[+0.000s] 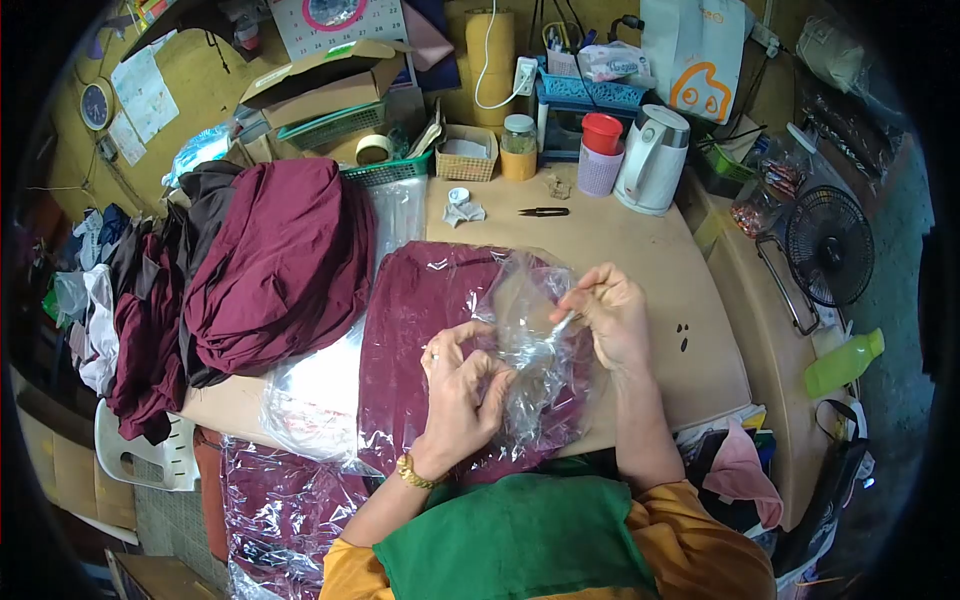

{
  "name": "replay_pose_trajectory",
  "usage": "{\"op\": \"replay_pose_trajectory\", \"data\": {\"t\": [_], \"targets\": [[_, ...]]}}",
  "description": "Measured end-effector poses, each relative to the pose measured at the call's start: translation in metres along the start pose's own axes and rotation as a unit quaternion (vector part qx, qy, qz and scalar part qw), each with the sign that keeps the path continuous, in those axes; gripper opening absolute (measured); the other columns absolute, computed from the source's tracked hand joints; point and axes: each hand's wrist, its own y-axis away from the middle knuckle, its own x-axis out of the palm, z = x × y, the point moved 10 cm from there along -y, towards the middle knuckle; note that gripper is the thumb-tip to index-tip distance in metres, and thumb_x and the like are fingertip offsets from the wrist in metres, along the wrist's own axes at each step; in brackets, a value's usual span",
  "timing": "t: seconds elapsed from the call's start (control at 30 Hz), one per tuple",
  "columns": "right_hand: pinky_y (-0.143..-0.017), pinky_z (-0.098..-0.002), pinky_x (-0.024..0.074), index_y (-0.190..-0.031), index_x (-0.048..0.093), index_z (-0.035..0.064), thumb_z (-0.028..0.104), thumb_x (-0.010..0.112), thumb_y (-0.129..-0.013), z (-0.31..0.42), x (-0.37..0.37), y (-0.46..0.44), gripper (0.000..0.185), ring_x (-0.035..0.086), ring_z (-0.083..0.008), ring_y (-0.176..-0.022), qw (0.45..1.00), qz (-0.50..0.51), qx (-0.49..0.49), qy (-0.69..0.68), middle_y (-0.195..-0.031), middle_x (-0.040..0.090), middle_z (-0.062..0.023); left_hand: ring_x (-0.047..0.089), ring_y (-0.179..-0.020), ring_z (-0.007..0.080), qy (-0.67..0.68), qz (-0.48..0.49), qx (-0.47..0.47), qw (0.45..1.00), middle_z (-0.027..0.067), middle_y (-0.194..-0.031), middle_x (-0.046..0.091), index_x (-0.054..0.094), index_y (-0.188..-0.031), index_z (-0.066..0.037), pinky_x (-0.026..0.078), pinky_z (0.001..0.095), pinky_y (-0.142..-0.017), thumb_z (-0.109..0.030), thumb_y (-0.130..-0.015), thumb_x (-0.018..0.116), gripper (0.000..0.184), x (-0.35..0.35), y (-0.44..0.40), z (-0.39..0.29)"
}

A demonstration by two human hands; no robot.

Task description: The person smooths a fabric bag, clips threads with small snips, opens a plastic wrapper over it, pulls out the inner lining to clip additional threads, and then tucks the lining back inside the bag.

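Observation:
A clear plastic bag [530, 345] is held between my hands above a folded maroon garment [410, 340] in shiny clear wrapping on the table. My left hand [462, 392], with a gold watch at its wrist, has its thumb and index finger pressed together at the bag's left side. My right hand [612, 318] pinches a gathered, twisted part of the bag's plastic at the upper right. The wrapped garment lies beneath the bag and my left hand.
A maroon cloth pile [280, 270] stands at the left beside flat plastic bags [320, 385]. Small black scissors [544, 212], a white kettle [652, 160], a red-lidded cup [600, 155] and a jar [519, 150] are at the back. A fan [829, 245] stands right.

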Motion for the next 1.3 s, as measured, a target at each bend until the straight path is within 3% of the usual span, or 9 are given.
{"op": "replay_pose_trajectory", "data": {"t": [0.13,0.2,0.4,0.53,0.57,0.77,1.0,1.17,1.3], "targets": [[-0.066,-0.0282,0.0542,-0.096,0.056,-0.0011,-0.004,0.067,-0.086,0.023,0.008,0.025,0.015,0.067,-0.0187,-0.073,0.994,-0.037,0.012,0.099,-0.081,0.067,-0.0106,0.048,-0.116,0.0286,0.125,0.079,-0.101,0.984,0.0148,-0.122,0.054,0.067,-0.08,-0.007,0.031,0.0447,-0.103,-0.011,-0.077,0.076,0.011,0.006,0.004,0.021],[-0.066,-0.0306,0.0516,-0.087,0.06,0.0018,-0.002,0.069,-0.082,0.063,0.074,0.055,0.011,0.063,-0.0215,-0.074,0.874,0.121,-0.175,0.438,-0.079,0.064,-0.0082,0.047,-0.114,0.0276,0.173,0.085,-0.13,0.973,0.0148,-0.122,0.053,0.067,-0.079,-0.006,0.033,0.0431,-0.1,-0.012,-0.077,0.077,0.011,0.006,0.006,0.026],[-0.057,-0.0329,0.0469,-0.086,0.069,0.0007,-0.002,0.075,-0.071,0.035,0.101,0.066,0.016,0.056,-0.0242,-0.063,0.836,0.165,-0.288,0.436,-0.07,0.058,-0.0084,0.049,-0.098,0.0275,0.084,0.045,-0.068,0.993,0.0155,-0.109,0.053,0.067,-0.08,-0.003,0.041,0.0388,-0.086,-0.006,-0.079,0.074,0.008,-0.032,-0.006,-0.02],[-0.061,-0.0333,0.0494,-0.093,0.07,0.0008,0.001,0.066,-0.085,-0.007,0.079,0.049,0.01,0.063,-0.0185,-0.066,0.931,0.125,-0.15,0.308,-0.074,0.064,-0.0109,0.055,-0.096,0.0279,0.346,-0.027,-0.199,0.916,0.0178,-0.109,0.053,0.06,-0.108,-0.001,0.048,0.0363,-0.081,-0.005,-0.083,0.071,0.028,-0.003,0.008,0.002],[-0.057,-0.0279,0.0481,-0.096,0.071,-0.0011,0.008,0.062,-0.093,-0.028,0.069,0.046,0.013,0.062,-0.0095,-0.068,0.971,0.08,-0.09,0.206,-0.077,0.069,-0.0071,0.059,-0.096,0.0277,0.256,-0.024,-0.087,0.962,0.0198,-0.115,0.053,0.051,-0.125,0.0,0.05,0.0347,-0.08,-0.004,-0.087,0.067,0.041,0.0,0.004,-0.005],[-0.052,-0.0189,0.0407,-0.097,0.073,0.0005,0.019,0.061,-0.099,-0.045,0.029,0.05,0.022,0.052,-0.002,-0.061,0.995,-0.024,-0.03,0.088,-0.073,0.061,0.0022,0.056,-0.084,0.0126,0.262,-0.004,-0.146,0.954,0.0069,-0.096,0.053,0.052,-0.135,0.003,0.049,0.0255,-0.07,-0.009,-0.089,0.07,0.05,0.045,0.032,0.033],[-0.053,-0.0197,0.0403,-0.096,0.073,0.0004,0.021,0.062,-0.098,-0.037,0.028,0.046,0.023,0.05,-0.0029,-0.061,0.996,-0.014,-0.029,0.086,-0.075,0.06,0.0014,0.046,-0.06,0.0156,0.182,-0.06,-0.144,0.971,0.006,-0.061,0.055,0.076,-0.094,0.001,0.038,0.0301,-0.057,-0.008,-0.078,0.08,0.019,0.031,0.019,0.031],[-0.071,-0.0382,0.0526,-0.095,0.069,0.0013,0.006,0.063,-0.088,0.017,0.053,0.053,0.01,0.064,-0.0254,-0.083,0.847,0.099,-0.2,0.483,-0.1,0.064,-0.0114,0.044,-0.059,0.013,0.212,-0.109,-0.139,0.961,0.0058,-0.062,0.061,0.076,-0.085,0.0,0.037,0.0292,-0.057,-0.007,-0.082,0.077,0.008,0.022,0.022,0.045],[-0.079,-0.0422,0.0525,-0.088,0.065,0.0012,0.003,0.064,-0.082,0.013,0.053,0.061,0.006,0.063,-0.0321,-0.095,0.783,0.16,-0.097,0.593,-0.108,0.063,-0.0148,0.044,-0.058,0.0133,0.202,-0.086,-0.157,0.963,0.0054,-0.06,0.058,0.074,-0.083,0.001,0.037,0.029,-0.056,-0.007,-0.081,0.078,0.008,0.024,0.019,0.047]]}}
